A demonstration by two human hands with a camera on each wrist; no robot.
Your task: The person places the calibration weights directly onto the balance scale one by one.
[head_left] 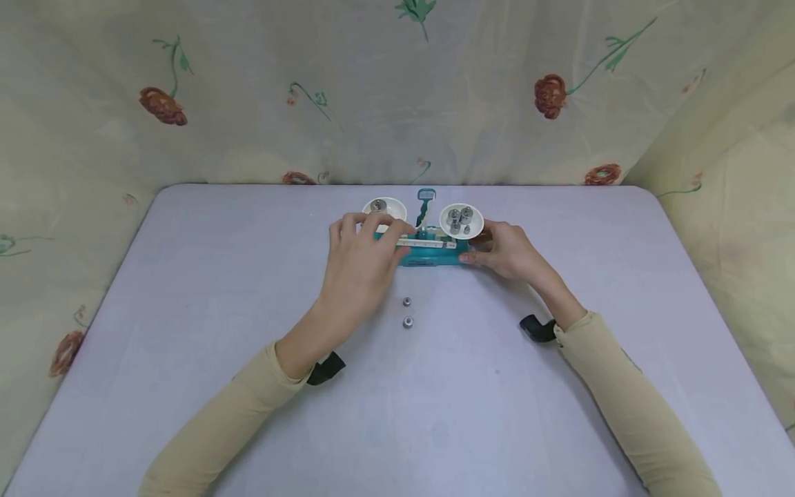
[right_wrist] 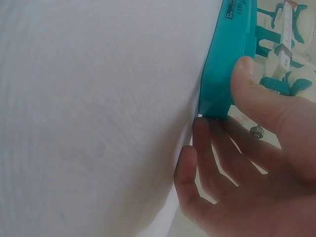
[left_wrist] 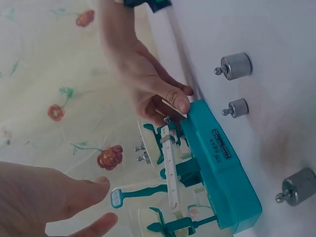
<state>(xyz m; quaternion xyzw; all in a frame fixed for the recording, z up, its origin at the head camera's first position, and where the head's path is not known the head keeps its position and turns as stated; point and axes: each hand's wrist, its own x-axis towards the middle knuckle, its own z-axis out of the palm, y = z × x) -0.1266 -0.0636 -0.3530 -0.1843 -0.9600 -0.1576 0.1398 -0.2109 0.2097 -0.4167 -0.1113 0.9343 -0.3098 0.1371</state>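
A teal balance scale with a white graduated beam stands toward the back of the table. My right hand grips the right end of its base, thumb along the front side and fingers round the end. My left hand is over the scale's left end, partly covering the left pan. In the left wrist view, the left hand's thumb and a finger are spread apart beside the pointer, with nothing between them. A metal weight sits in the left pan; several weights lie in the right pan.
Two small metal weights stand on the white table in front of the scale. Another weight shows at the left wrist view's right edge. A flower-patterned curtain hangs behind the table.
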